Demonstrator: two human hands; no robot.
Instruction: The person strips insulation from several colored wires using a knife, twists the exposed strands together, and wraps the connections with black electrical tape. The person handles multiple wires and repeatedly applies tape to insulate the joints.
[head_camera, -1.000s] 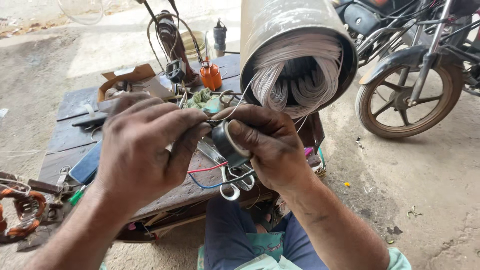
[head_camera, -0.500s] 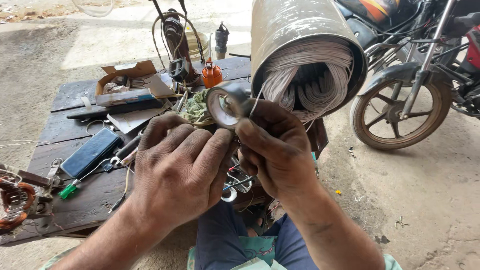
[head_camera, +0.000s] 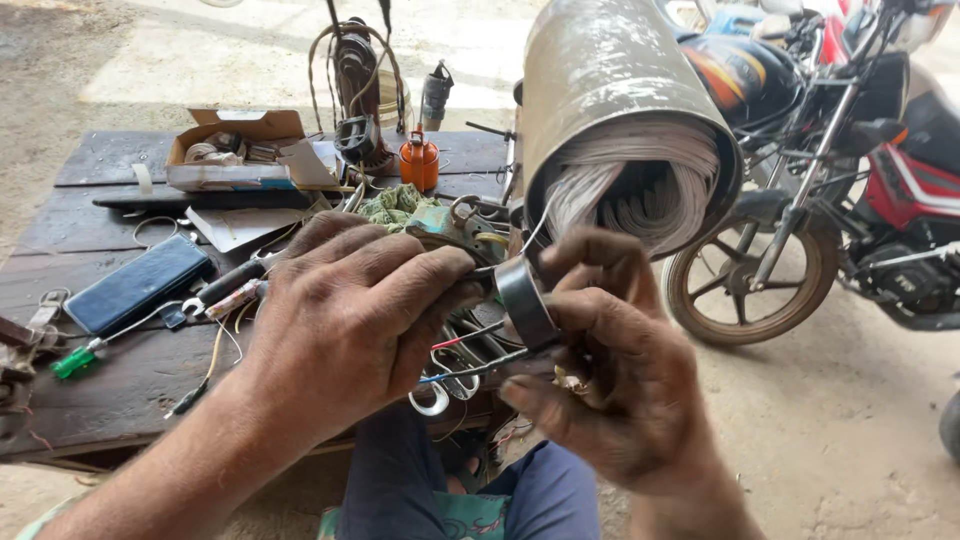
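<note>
At the far left edge of the dark wooden bench (head_camera: 100, 390) lies a green-handled screwdriver (head_camera: 72, 362), with a dark blue flat case (head_camera: 136, 283) just beyond it and an open cardboard box (head_camera: 240, 150) of small parts further back. Loose wires and a pair of scissors (head_camera: 445, 385) lie on the near edge of the bench, partly hidden under the hands. An orange oil can (head_camera: 419, 163) stands near the back, beside an upright tool wound with cable (head_camera: 357, 80). The left hand (head_camera: 350, 320) is held above the bench, fingers curled together and closed on a thin wire; the fingertips touch the rim of a roll of dark tape (head_camera: 522, 300), which stands tilted on edge between the two hands. Red and blue insulated leads (head_camera: 470, 355) pass below the roll. The right hand (head_camera: 625, 385) clamps the tape roll from the other side, thumb and forefinger pressed to it, remaining fingers bent underneath; what else it holds in the palm cannot be determined. Directly behind the hands, a large metal cylinder (head_camera: 610, 90) leans toward the camera, its open end packed with pale wire windings (head_camera: 640, 190), and one strand runs from there down to the tape roll. To the right, on the concrete floor (head_camera: 850, 420), a red and black motorcycle (head_camera: 880, 170) is parked, its spoked front wheel (head_camera: 745, 285) near the cylinder. The person's blue trousers (head_camera: 470, 490) show at the bottom.
</note>
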